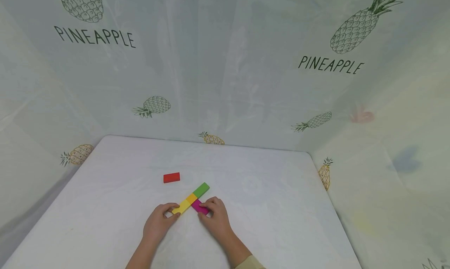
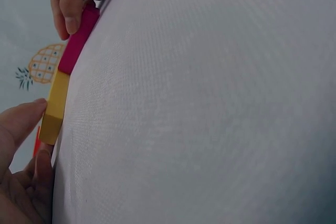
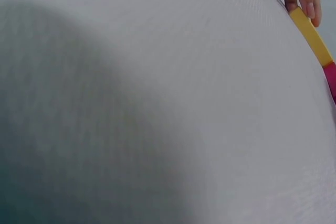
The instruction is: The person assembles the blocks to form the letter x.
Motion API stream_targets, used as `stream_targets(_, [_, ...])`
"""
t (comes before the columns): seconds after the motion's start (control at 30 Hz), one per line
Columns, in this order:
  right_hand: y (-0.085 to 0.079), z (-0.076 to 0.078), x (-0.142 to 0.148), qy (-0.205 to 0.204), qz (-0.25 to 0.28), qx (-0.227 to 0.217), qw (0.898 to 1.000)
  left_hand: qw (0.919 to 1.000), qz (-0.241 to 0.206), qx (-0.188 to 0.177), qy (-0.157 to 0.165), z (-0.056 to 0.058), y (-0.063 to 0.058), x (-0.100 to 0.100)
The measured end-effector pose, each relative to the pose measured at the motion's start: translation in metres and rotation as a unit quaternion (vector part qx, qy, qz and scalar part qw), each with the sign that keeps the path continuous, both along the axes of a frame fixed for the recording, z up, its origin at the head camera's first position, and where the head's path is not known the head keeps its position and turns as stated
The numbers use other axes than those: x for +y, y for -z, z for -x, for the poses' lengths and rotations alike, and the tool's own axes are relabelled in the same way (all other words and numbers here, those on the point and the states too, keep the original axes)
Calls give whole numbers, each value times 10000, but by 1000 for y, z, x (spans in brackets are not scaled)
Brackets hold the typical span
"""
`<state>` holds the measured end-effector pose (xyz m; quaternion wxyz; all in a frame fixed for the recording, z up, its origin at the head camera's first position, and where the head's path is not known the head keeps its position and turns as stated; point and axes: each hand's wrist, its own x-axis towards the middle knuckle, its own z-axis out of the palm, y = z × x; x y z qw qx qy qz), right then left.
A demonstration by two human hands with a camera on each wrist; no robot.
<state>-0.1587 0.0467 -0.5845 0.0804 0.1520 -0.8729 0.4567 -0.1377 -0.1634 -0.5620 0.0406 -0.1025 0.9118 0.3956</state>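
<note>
My left hand (image 1: 157, 223) pinches the near end of a yellow block (image 1: 184, 207) between thumb and fingers. A small orange block (image 1: 191, 198) follows in line with it, then a green block (image 1: 201, 190), making a slanted row on the table. From the row's right side a magenta block (image 1: 199, 207) juts toward me, and my right hand (image 1: 216, 218) pinches its outer end. In the left wrist view the magenta block (image 2: 79, 40) meets the yellow block (image 2: 56, 103) end to side, both low on the white surface. The right wrist view shows the left fingers on the yellow block (image 3: 312, 35).
A red block (image 1: 171, 177) lies apart, behind and left of the row. The white table (image 1: 274, 206) ends at a back edge against a hanging curtain (image 1: 211, 73) printed with pineapples, which also runs along both sides.
</note>
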Motion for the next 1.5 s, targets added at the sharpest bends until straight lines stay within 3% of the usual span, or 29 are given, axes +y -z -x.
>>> stream_targets(0.4, [3,1,0,-15,-16,389,9992,10000,-55,-62,11,1,1,0])
stream_targets(0.63, [0,1,1,24,5,104,9999,9994,-307,-185,40,1,1,-2])
stream_targets(1.0, [5,1,1,-4,142,128,9998,9968,-739,-299,56,-1,3,-8])
stream_targets(1.17, [5,-2,0,19,135,159,9998,9944,-998,-351,32,-1,-2,-14])
stream_targets(1.5, [0,-2,4,24,95,160,9998,9968,-723,-147,306,19,-19,-15])
